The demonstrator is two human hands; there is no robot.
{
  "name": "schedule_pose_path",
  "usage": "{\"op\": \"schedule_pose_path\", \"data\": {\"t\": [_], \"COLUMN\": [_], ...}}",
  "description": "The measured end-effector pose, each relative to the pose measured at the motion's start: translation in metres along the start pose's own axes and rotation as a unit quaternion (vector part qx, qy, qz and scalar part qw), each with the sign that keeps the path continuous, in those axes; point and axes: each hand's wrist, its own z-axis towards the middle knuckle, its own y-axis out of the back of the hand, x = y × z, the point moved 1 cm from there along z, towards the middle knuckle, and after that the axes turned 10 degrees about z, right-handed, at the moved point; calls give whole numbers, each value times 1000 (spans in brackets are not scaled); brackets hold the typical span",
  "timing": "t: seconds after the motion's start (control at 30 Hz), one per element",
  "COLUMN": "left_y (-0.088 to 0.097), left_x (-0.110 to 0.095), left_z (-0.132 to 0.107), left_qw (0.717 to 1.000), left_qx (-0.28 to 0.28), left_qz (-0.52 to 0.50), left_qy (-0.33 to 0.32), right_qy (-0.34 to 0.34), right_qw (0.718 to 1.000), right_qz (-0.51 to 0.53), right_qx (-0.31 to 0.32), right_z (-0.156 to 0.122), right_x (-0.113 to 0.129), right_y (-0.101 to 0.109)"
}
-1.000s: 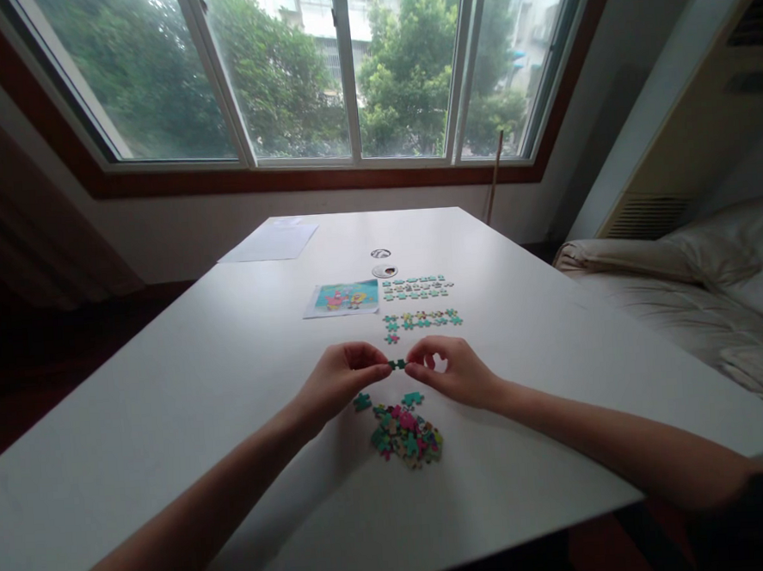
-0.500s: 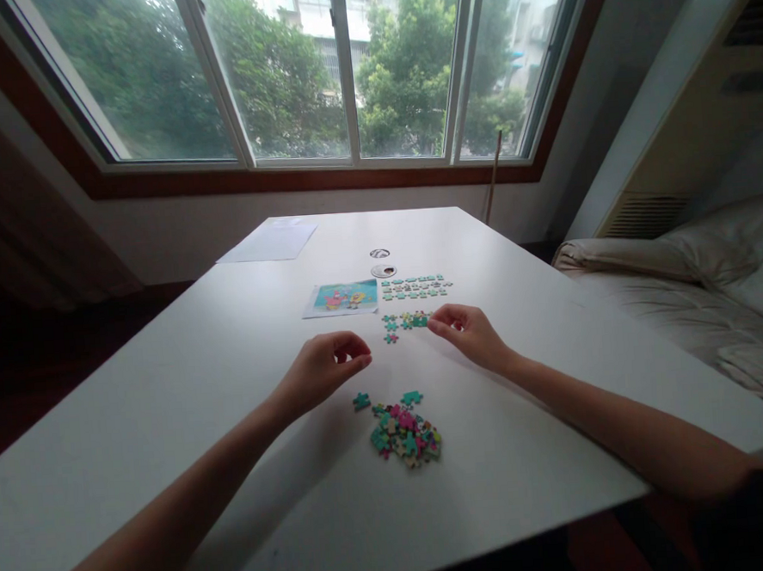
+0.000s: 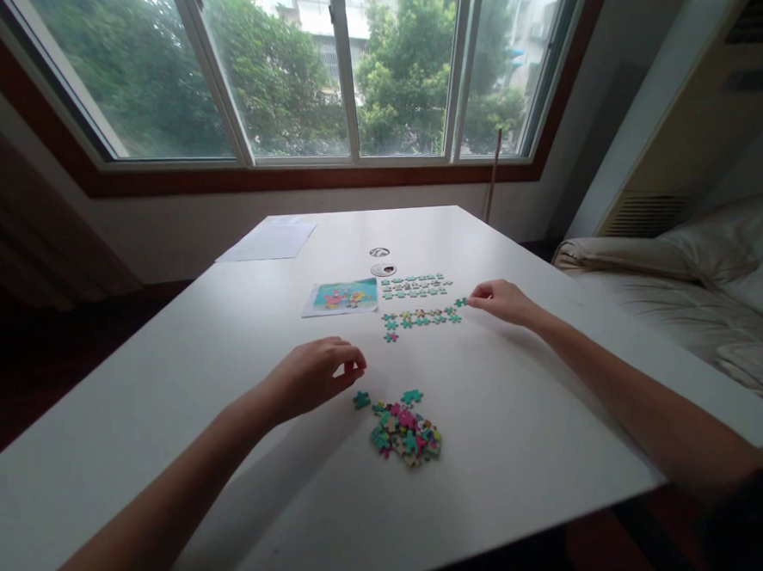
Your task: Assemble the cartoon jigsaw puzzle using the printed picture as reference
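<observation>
A heap of small coloured puzzle pieces (image 3: 405, 435) lies on the white table (image 3: 243, 346) in front of me. Two loose teal pieces (image 3: 362, 399) sit just beyond it. My left hand (image 3: 313, 374) hovers near them with curled fingers and nothing visible in it. My right hand (image 3: 502, 300) reaches far right, pinching a teal puzzle piece (image 3: 461, 302) at the right end of a row of sorted pieces (image 3: 421, 319). A second row of pieces (image 3: 415, 287) lies farther back, next to a picture card (image 3: 342, 296).
Two small round lids (image 3: 384, 269) sit behind the card, and a white paper sheet (image 3: 267, 240) lies at the far left of the table. A bed with pale bedding (image 3: 692, 292) stands to the right. A wide window fills the back wall.
Both hands held one piece together above the heap. My right hand then carried it back and right to the end of the nearer row. My left hand let go and stayed near the heap.
</observation>
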Motion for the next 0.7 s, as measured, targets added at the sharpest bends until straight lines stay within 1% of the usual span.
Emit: {"op": "schedule_pose_path", "data": {"t": [0.07,0.13,0.27,0.3,0.37,0.43,0.5,0.57,0.7], "left_y": [2,3,3,3,4,5,7,9,11], "left_x": [1,3,7,7,7,6,3,1,-2], "left_z": [-1,-2,-2,-3,-3,-3,-4,-4,-5], "left_qw": [1000,1000,1000,1000,1000,999,997,995,995], "left_qx": [11,11,5,7,21,48,78,95,96], "left_qz": [8,17,24,23,22,23,23,14,-11], "left_qy": [-11,-11,-6,-6,-6,-8,-12,-18,-27], "right_qy": [-22,-28,-40,-35,-19,-2,12,31,61], "right_qw": [999,997,993,993,994,995,995,994,991], "right_qz": [-7,-5,-15,-27,-57,-80,-83,-78,-68], "right_qx": [34,65,110,112,94,63,52,66,97], "right_z": [5,7,5,5,6,7,8,6,3], "right_x": [-14,-22,-28,-28,-28,-28,-26,-24,-19], "right_y": [4,6,7,7,8,8,6,3,0]}}
